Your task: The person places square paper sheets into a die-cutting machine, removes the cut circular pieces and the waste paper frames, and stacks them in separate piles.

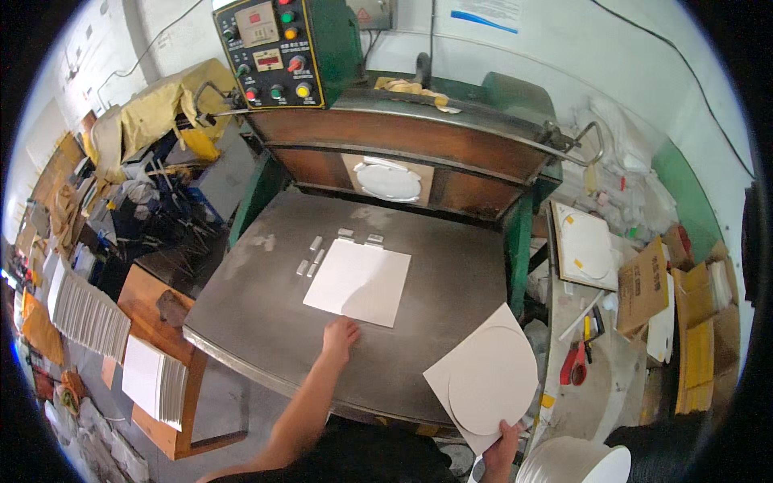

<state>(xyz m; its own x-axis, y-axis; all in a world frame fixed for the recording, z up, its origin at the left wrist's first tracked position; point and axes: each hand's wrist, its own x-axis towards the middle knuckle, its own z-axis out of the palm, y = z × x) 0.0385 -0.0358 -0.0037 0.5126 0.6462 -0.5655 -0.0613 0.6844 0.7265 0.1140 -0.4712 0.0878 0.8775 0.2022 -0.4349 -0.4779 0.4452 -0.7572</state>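
Note:
A white square card sheet (361,282) lies flat on the press's dark metal bed (266,298), its far edge close to small metal blocks (374,240). My left hand (341,336) is at the sheet's near edge, fingers curled in and apparently touching it. At the bed's front right corner, my right hand (501,447) grips the lower end of a cut card sheet (439,374). A round card disc (493,378) lies against that sheet, reaching slightly past its right edge. Beneath my right hand are round card discs in a stack (573,463).
Behind the bed rises the press's brown upper plate (306,133) with a round die (388,179); a control box (278,56) hangs above. Stacked white sheets (153,378) stand on a wooden stand at left. Red scissors (573,364) and cardboard boxes (644,282) lie right.

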